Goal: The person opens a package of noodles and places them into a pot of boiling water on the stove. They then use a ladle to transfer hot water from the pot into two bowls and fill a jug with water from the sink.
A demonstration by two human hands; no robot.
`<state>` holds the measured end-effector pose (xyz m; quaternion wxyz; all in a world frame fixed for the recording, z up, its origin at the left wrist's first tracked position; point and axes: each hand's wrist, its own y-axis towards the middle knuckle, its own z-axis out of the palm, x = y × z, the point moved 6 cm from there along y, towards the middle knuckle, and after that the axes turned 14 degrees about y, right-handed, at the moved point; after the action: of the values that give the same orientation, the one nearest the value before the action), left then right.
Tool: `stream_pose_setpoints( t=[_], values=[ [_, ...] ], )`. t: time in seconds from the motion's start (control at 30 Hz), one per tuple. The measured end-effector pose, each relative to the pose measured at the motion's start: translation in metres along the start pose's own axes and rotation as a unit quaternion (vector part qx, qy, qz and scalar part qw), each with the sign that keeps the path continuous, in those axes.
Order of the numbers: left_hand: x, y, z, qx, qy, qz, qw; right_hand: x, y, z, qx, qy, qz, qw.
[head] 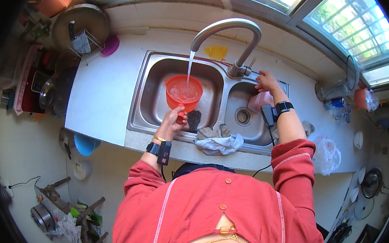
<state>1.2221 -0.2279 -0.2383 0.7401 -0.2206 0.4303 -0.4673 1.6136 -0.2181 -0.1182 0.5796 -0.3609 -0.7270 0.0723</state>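
Note:
My left hand [173, 121] grips the handle of an orange-red plastic dipper [182, 104] in the larger basin [151, 93] of a stainless steel double sink. Water runs from the curved faucet [229, 22] into the dipper, where its surface is churned up. Just right of the faucet's base, my right hand [268, 82] hovers with fingers apart, close to the lever [248, 70]. It holds nothing. Beneath that hand, a pink plastic container [261, 101] sits in the smaller basin [231, 116]. A dark scouring pad [193, 120] lies beside the dipper.
Cloths [220, 144] drape over the sink's front rim. A yellow bowl [216, 52] lies behind the sink. To the left are a purple bowl [110, 45] and a cleaver [82, 43] in a wire rack. A plastic bag [326, 155] rests on the right counter.

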Motion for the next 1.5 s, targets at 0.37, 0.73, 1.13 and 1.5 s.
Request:
stream_pose_setpoints(
  t=[0.37, 0.73, 1.13, 1.5],
  values=[
    [-0.003, -0.007, 0.000, -0.026, 0.069, 0.005, 0.997, 0.006, 0.040, 0.012, 0.003, 0.083, 0.030, 0.996],
    [-0.002, 0.002, -0.020, -0.069, 0.082, -0.007, 0.994, 0.011, 0.062, 0.029, 0.020, 0.133, 0.020, 0.991],
    [0.000, 0.007, -0.024, -0.072, 0.088, -0.019, 0.993, 0.004, 0.075, 0.029, 0.018, 0.112, 0.042, 0.993],
    [0.003, 0.014, -0.025, -0.037, 0.104, 0.008, 0.994, -0.002, 0.094, 0.027, -0.033, 0.096, -0.018, 0.995]
  ],
)
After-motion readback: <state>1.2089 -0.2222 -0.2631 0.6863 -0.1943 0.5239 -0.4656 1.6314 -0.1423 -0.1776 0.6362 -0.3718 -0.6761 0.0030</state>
